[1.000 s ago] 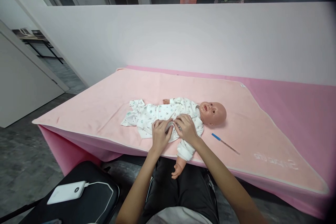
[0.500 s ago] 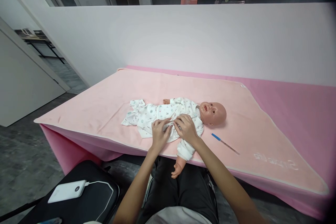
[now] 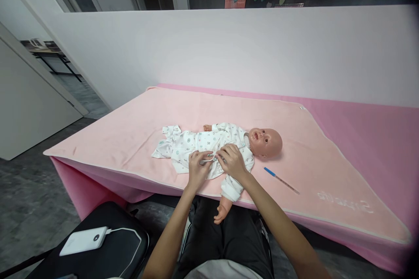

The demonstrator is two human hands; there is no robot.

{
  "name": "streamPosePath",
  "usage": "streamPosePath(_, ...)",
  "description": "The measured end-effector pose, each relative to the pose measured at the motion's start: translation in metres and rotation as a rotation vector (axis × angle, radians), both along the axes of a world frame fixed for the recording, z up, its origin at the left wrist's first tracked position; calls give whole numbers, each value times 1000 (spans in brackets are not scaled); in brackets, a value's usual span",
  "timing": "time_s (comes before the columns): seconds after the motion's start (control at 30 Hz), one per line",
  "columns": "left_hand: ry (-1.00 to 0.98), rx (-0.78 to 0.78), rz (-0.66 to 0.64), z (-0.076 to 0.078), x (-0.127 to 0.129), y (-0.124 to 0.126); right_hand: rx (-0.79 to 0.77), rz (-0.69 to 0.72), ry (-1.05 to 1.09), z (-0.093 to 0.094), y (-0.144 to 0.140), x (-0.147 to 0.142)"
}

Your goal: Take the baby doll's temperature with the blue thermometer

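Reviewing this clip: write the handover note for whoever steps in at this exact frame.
Left hand and right hand both pinch the front edges of the white romper at the doll's belly. The doll lies on its back on the pink blanket, head to the right, near arm hanging over the edge. A blue-tipped thermometer lies beside the head. The romper is on; its front closure at the belly looks unfinished, and the lower part lies loose.

Both forearms are bare, with no sleeves, watch or rings visible. The left hand (image 3: 197, 168) and the right hand (image 3: 233, 161) wear no gloves. At 6 o'clock, black trousers cover the lap (a light grey shirt hem shows below).
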State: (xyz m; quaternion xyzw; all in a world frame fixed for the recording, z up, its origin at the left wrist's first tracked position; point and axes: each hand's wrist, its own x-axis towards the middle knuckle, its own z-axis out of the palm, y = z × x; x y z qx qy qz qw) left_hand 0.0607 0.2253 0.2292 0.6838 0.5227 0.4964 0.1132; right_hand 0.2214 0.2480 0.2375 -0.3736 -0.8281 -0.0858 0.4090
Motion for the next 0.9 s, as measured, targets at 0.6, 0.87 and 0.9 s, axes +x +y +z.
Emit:
streamPosePath(0.6,-24,7,-45,1,-3,-2,-17,0,6,1,0,0)
streamPosePath(0.87,-50,4,-64,1,-3,-2,-18,-6,0,1,0,0)
streamPosePath(0.9,-50,3,-65,1,-3,-1,-18,-6,2,1,0,0)
